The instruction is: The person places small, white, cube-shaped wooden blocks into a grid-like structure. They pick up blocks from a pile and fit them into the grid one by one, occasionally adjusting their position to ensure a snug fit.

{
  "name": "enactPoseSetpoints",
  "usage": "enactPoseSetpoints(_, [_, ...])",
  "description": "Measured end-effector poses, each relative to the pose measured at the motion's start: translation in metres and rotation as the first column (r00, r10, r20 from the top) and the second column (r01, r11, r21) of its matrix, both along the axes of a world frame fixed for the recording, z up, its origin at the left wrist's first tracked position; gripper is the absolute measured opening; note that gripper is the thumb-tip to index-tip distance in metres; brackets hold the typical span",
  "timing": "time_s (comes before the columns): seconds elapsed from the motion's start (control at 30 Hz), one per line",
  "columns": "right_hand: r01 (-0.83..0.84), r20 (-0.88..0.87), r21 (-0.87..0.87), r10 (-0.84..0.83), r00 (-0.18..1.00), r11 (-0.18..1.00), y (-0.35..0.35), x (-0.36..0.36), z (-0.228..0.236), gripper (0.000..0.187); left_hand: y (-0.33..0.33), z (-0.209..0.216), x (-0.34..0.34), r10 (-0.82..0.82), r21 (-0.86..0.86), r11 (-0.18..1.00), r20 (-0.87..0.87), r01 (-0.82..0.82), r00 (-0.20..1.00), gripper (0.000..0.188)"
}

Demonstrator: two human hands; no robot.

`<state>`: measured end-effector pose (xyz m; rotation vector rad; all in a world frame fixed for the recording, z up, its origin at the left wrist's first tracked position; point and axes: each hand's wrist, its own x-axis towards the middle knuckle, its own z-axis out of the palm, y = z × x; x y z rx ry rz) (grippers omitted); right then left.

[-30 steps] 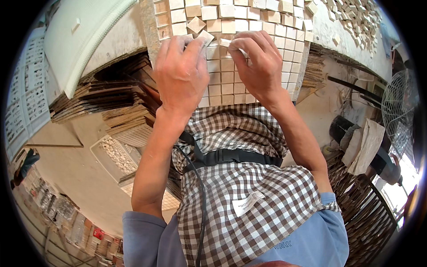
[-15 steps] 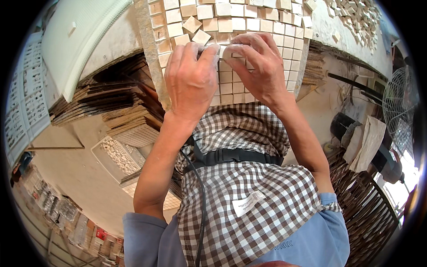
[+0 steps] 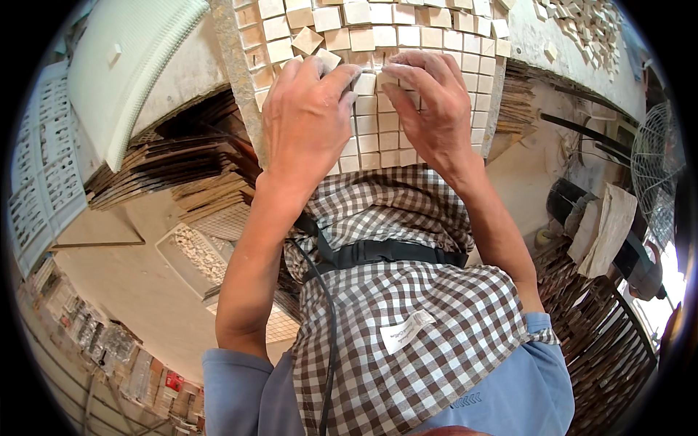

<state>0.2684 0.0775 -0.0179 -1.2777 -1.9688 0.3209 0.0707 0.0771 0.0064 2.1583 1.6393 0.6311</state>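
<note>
Both hands, dusted pale, work over a board [image 3: 234,65] with a grid of small square cream tiles [image 3: 368,123]. My left hand [image 3: 309,109] rests on the left part of the grid, fingers curled and thumb close to the forefinger; whatever lies between them is hidden. My right hand [image 3: 432,102] has thumb and forefinger closed around a tile near the middle. Between the fingertips of both hands a cream tile [image 3: 364,84] shows. Beyond my left fingers, a tile turned cornerwise [image 3: 307,41] and a tilted tile [image 3: 329,59] sit out of line.
A heap of loose tiles [image 3: 582,33] lies on the far-right surface. At left are a white ribbed sheet [image 3: 145,65], a bluish plastic crate [image 3: 45,160] and stacked thin boards [image 3: 160,163]. A tub of tile pieces [image 3: 195,251] stands below left. A wire-guarded fan [image 3: 654,167] is at right.
My left hand has shifted slightly left and nearer, and the gap between the hands has widened. More of the tile between them shows. The whole view has shifted slightly.
</note>
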Motion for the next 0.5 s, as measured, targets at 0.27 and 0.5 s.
enactPoseSetpoints(0.27, [0.031,-0.104,-0.027,-0.034,0.994,0.999,-0.002,0.002,0.003,0.018,0.0,0.002,-0.001,0.047,-0.036,0.999,0.239,-0.04,0.97,0.027])
enactPoseSetpoints(0.5, [0.031,-0.214,-0.129,-0.058,0.975,0.991,-0.004,-0.001,0.012,0.017,-0.028,0.01,-0.032,0.647,-0.612,0.689,0.761,0.388,0.049,0.036])
